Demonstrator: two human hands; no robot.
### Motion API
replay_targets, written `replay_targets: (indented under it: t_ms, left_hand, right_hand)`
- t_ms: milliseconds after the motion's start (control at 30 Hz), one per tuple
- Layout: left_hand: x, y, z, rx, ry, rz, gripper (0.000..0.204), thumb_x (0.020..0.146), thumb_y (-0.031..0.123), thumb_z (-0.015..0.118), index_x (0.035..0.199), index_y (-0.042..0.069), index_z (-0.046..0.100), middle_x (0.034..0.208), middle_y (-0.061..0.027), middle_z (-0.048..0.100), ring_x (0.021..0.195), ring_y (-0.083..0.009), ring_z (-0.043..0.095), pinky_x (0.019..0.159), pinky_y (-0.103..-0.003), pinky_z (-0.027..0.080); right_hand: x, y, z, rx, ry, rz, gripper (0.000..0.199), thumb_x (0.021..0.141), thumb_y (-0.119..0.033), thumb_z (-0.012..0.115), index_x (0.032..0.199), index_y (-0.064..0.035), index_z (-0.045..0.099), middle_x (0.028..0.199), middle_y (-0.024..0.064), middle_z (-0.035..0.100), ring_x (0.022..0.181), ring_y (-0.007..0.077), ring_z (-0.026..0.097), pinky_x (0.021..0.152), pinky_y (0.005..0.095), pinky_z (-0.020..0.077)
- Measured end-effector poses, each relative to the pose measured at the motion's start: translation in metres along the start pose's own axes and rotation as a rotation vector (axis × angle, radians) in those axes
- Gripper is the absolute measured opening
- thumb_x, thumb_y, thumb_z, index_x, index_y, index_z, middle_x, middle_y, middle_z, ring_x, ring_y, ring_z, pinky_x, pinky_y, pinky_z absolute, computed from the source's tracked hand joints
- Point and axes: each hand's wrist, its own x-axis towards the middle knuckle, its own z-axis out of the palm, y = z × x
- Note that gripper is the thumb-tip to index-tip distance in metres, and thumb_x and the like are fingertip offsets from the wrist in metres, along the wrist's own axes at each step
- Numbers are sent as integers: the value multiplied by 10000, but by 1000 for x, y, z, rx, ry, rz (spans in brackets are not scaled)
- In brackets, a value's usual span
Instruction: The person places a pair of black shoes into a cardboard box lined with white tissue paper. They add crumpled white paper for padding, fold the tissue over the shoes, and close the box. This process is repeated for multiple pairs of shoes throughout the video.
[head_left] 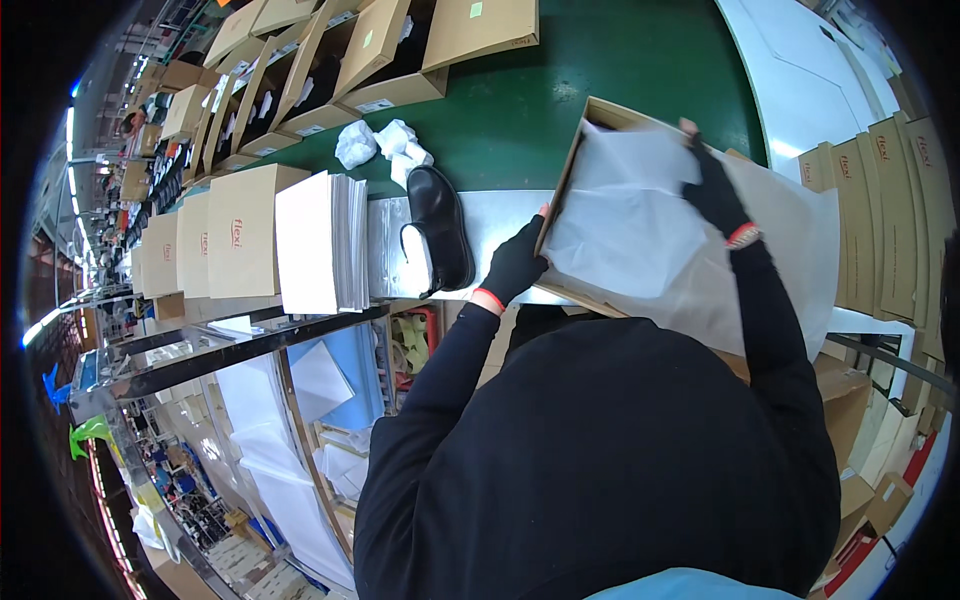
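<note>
A cardboard shoebox [570, 165] lies in front of me, lined with white tissue paper [625, 215] that spreads over its right side. My left hand [515, 262], in a black fingerless glove, grips the box's left wall. My right hand [715, 190], gloved the same way, is over the paper near the box's far right; its fingers look stretched out and apart, slightly blurred. Left of the box, a black ankle boot [440, 230] rests on the metal strip. Crumpled white paper wads [400, 150] touch its toe end.
A stack of white sheets [322, 243] stands left of the boot, beside closed shoeboxes [245, 230]. Open shoeboxes [385, 75] line the far left of the green table [600, 60]. More boxes [880, 220] stand upright at right. Below left is a metal-framed shelf [240, 355].
</note>
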Motion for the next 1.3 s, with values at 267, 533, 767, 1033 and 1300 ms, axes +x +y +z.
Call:
replay_targets:
  t_ms: [267,533,767,1033,1300]
  left_hand:
    - [-31,0,-2,-207,33,99,943,775,421,755,1462,16,251,1339,-227,488,1170,-348,550,914,-381,460]
    - [-73,-137,-170,-191,677,112,514,839,164,686,1304,41,507,1219,-178,588,1075,-303,600,896,-360,474]
    - [-173,-335,-289,357,732,-1024,976,582,665,755,1282,40,490,1207,-259,544,1110,-420,546,913,-512,447]
    - [-177,-330,-299,720,978,-849,779,580,531,819,1168,88,565,1104,-148,592,1041,-344,567,872,-476,437]
    - [-130,-143,-351,-332,1097,72,474,893,228,661,1247,-56,523,1171,-168,620,1005,-232,622,889,-365,487]
  right_hand:
    - [13,-184,-49,-340,93,-111,920,681,-146,775,1466,-87,298,1440,147,402,1327,322,381,1098,470,289]
    - [-30,-100,53,-869,-638,469,1294,483,-469,883,1498,-84,179,1553,154,195,1434,377,146,1072,682,137]
    - [12,-197,79,-365,-453,-135,974,622,-197,832,1442,-92,318,1446,152,385,1410,342,246,1142,523,161]
    - [35,-92,101,-276,-251,33,809,796,-315,727,1429,-10,326,1434,185,403,1361,316,341,1115,484,240]
    - [-15,10,69,-708,-418,264,802,823,-589,574,1356,-7,432,1331,227,491,1260,359,449,1033,477,354]
